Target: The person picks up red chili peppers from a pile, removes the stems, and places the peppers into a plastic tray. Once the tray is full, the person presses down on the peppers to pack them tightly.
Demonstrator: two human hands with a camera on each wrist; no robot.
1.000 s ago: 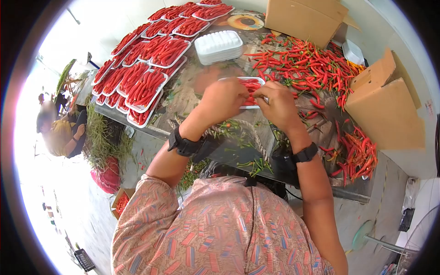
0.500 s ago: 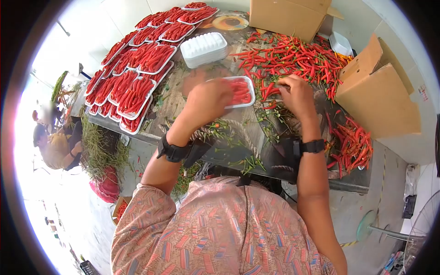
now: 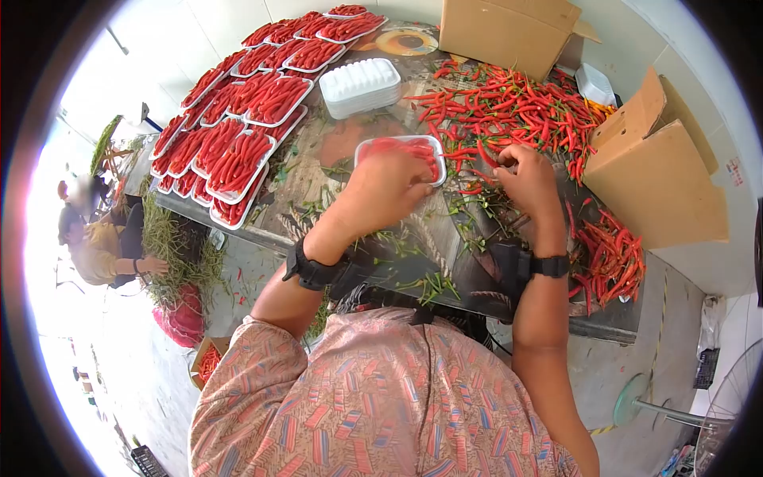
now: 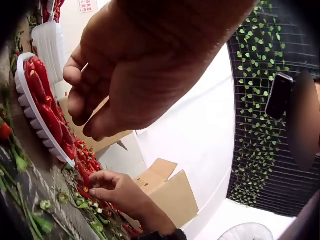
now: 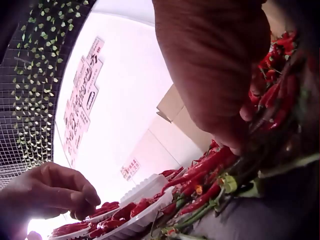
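A white foam tray (image 3: pixel 442 165) of red chili peppers (image 3: pixel 413 147) lies on the table before me. My left hand (image 3: pixel 385 189) hovers over its near side. In the left wrist view the left hand's fingers (image 4: pixel 75 102) hang loosely curled, with nothing between them and the thumb. To the right of the tray, at the near edge of the loose chilies, my right hand (image 3: pixel 528 181) pinches a red chili pepper (image 5: pixel 200 168) between thumb and fingers. Its tip points away towards the tray in the right wrist view. Cut green stems (image 3: pixel 469 219) lie below the right hand.
Filled chili trays (image 3: pixel 230 163) stand stacked at the left. A stack of white foam trays (image 3: pixel 360 87) is behind the working tray. Loose chilies (image 3: pixel 517 107) spread at the back right, beside cardboard boxes (image 3: pixel 660 179). Another chili heap (image 3: pixel 608 258) lies near the right edge. Someone (image 3: pixel 99 246) sits beyond the table's left end.
Both hands were together at the tray. The right hand moved right to the loose chilies and now pinches one. The left hand stayed by the tray, shifting slightly. The head view shifted.
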